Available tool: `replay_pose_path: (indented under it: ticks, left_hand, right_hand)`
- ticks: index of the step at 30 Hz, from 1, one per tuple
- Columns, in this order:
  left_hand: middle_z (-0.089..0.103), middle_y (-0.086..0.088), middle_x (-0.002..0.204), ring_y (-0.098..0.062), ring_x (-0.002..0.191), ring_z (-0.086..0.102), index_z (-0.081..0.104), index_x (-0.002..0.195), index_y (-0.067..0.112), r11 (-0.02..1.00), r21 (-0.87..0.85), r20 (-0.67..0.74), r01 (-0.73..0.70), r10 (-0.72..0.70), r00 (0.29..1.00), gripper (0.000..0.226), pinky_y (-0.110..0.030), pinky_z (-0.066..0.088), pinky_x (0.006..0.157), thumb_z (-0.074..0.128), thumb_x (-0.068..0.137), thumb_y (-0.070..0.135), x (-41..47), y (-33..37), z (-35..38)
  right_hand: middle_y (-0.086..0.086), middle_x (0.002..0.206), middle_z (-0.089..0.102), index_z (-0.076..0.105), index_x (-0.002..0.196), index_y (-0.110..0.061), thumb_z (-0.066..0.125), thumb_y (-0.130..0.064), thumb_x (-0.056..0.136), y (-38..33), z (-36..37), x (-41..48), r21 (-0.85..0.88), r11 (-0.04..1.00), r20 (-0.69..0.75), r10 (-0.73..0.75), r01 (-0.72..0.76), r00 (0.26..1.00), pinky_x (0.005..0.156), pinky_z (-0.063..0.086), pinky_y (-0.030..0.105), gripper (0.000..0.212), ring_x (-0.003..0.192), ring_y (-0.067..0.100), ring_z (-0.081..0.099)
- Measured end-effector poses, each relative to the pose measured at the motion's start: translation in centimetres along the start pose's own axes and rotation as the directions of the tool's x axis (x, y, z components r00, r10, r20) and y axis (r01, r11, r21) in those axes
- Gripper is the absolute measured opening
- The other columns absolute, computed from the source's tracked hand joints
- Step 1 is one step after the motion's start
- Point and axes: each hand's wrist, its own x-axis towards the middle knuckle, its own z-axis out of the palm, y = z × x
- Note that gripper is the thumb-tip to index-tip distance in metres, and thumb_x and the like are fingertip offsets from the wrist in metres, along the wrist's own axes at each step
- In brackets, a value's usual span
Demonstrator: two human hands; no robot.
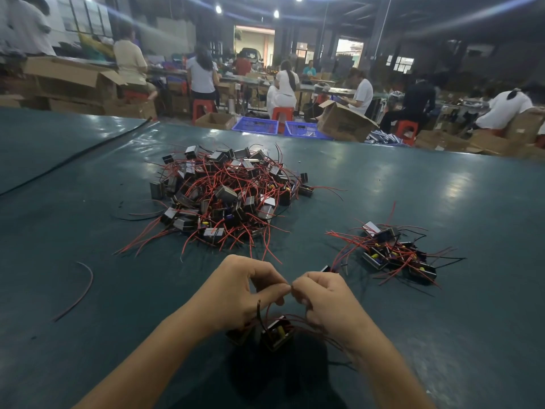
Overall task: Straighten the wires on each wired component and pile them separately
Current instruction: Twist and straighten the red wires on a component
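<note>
A big tangled pile of wired components [227, 193], small black and silver blocks with red and black wires, lies in the middle of the green table [442, 184]. A smaller pile [392, 252] lies to the right. Near the front edge, my left hand [239, 293] and my right hand [324, 296] meet fingertip to fingertip and pinch the thin wires of a component [277, 333] that hangs just below them. A second component [240, 335] sits partly hidden under my left wrist.
A loose red wire [81, 287] lies on the table at the left. A black cable [76, 157] runs across the far left. Beyond the table's far edge are blue crates [256, 125], cardboard boxes [345, 122], red stools and several seated people.
</note>
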Motion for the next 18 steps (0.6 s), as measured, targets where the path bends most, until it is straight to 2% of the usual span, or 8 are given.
replay_pose_path:
  ticks: [1,3,5,8,12,16,18]
  left_hand:
    - [0.072,0.011,0.07,0.001,0.061,0.064,0.076,0.082,0.016,0.998,-0.05,0.013,0.028,-0.027,1.0,0.007,-0.006,0.04,0.058,0.072,0.086,0.021,0.0,0.0,0.0]
    - [0.073,0.005,0.07,0.001,0.059,0.06,0.075,0.082,0.018,0.981,-0.169,0.041,0.093,-0.088,0.995,0.01,-0.01,0.043,0.057,0.071,0.086,0.025,0.2,0.1,-0.3]
    - [0.073,-0.001,0.071,-0.006,0.062,0.062,0.075,0.083,0.016,0.953,-0.271,0.069,0.139,-0.125,0.99,0.017,-0.017,0.047,0.06,0.07,0.083,0.032,0.3,0.0,-0.9]
    - [0.073,-0.004,0.07,-0.009,0.064,0.063,0.075,0.082,0.012,0.908,-0.377,0.125,0.186,-0.149,0.981,0.018,-0.018,0.048,0.062,0.07,0.08,0.029,0.3,-0.1,-1.4]
    - [0.072,-0.004,0.068,-0.007,0.061,0.062,0.075,0.08,0.016,0.869,-0.443,0.191,0.219,-0.147,0.97,0.01,-0.017,0.047,0.06,0.069,0.081,0.024,0.3,0.0,-1.4]
    - [0.071,-0.005,0.068,-0.007,0.06,0.061,0.076,0.079,0.018,0.852,-0.47,0.216,0.231,-0.142,0.966,0.01,-0.017,0.047,0.06,0.069,0.082,0.024,0.1,-0.1,-1.6]
    - [0.072,-0.004,0.068,-0.007,0.06,0.062,0.076,0.08,0.016,0.854,-0.466,0.226,0.232,-0.138,0.964,0.01,-0.016,0.047,0.059,0.07,0.082,0.023,0.1,-0.1,-1.6]
  right_hand:
    - [-0.005,0.049,0.039,0.055,0.047,-0.022,0.056,-0.01,0.088,-0.1,-0.1,-0.1,0.072,0.997,0.013,0.003,-0.004,1.0,0.038,0.024,0.017,0.042,0.038,0.006,0.029]
    - [0.0,0.053,0.047,0.06,0.054,-0.022,0.061,-0.016,0.089,-0.2,-0.3,-0.3,0.096,0.989,0.014,-0.118,0.116,0.993,0.041,0.029,0.017,0.035,0.042,0.008,0.037]
    - [-0.004,0.058,0.054,0.065,0.067,-0.023,0.064,-0.03,0.084,-0.2,-0.4,-0.7,-0.055,0.951,-0.007,-0.306,0.306,0.952,0.048,0.034,0.019,0.019,0.051,0.006,0.043]
    - [-0.016,0.067,0.059,0.065,0.078,-0.029,0.068,-0.03,0.084,-0.1,-0.7,-0.7,-0.267,0.824,-0.034,-0.526,0.499,0.85,0.05,0.034,0.011,0.007,0.052,0.005,0.05]
    - [-0.013,0.081,0.061,0.066,0.084,-0.031,0.068,-0.029,0.087,0.2,-0.8,-0.4,-0.279,0.779,-0.004,-0.586,0.562,0.81,0.054,0.036,0.011,0.004,0.059,0.009,0.054]
    - [-0.015,0.079,0.057,0.062,0.084,-0.031,0.061,-0.036,0.089,0.3,-0.6,-0.3,-0.325,0.739,0.02,-0.619,0.59,0.785,0.056,0.036,0.011,0.007,0.061,0.01,0.054]
    - [-0.016,0.073,0.054,0.06,0.082,-0.029,0.059,-0.037,0.091,0.3,-0.4,-0.5,-0.329,0.747,0.019,-0.606,0.578,0.795,0.055,0.035,0.012,0.012,0.058,0.009,0.05]
